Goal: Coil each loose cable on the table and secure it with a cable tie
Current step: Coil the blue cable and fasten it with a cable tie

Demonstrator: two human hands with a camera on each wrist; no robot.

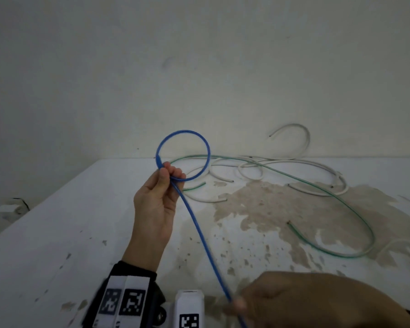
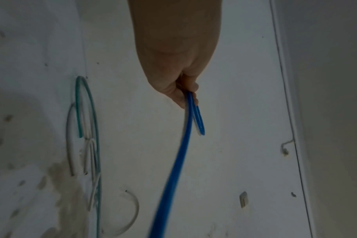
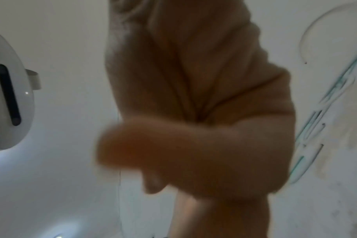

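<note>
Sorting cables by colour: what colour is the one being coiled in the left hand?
Blue. The cable shows best in the head view.

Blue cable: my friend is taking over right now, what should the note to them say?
Left hand: pinches the blue cable where its loop crosses, holding the loop up above the table.
Right hand: grips the cable's straight tail near the front edge.
Done: a small blue coil started.
Left: wind in the tail and tie it. No cable tie is in view. The green cable and white cables lie loose at the back, uncoiled.
</note>
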